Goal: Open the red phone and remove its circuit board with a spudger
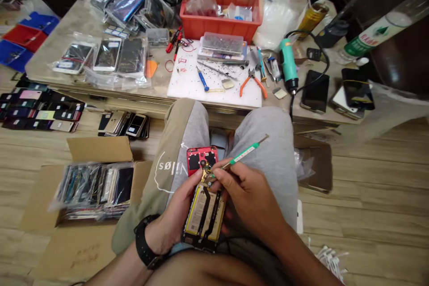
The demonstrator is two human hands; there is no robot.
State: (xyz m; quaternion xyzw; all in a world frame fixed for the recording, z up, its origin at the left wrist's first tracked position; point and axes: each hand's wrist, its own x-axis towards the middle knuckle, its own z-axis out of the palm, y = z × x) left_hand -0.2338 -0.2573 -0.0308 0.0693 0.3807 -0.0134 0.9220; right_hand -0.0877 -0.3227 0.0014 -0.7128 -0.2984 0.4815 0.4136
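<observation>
On my lap lies an opened smartphone [197, 214], its battery and black flex cables showing. My left hand [177, 208] is closed around its left side, thumb near the upper inner parts. A red phone back cover [193, 152] sits at the phone's far end; whether it is attached I cannot tell. Between thumb and fingers of my right hand [250, 187] is a slim pry tool with a green handle [244, 153]. Its hooked metal end points up and away to the right. The lower end reaches the phone's upper inner parts, where my fingers partly hide the contact.
Ahead stands a low table with a white work mat [187, 85], orange-handled cutters [253, 84], a blue screwdriver [202, 79], a red bin [221, 20] and a teal corded tool [288, 65]. A carton of bagged phone parts [97, 187] is on the floor at left.
</observation>
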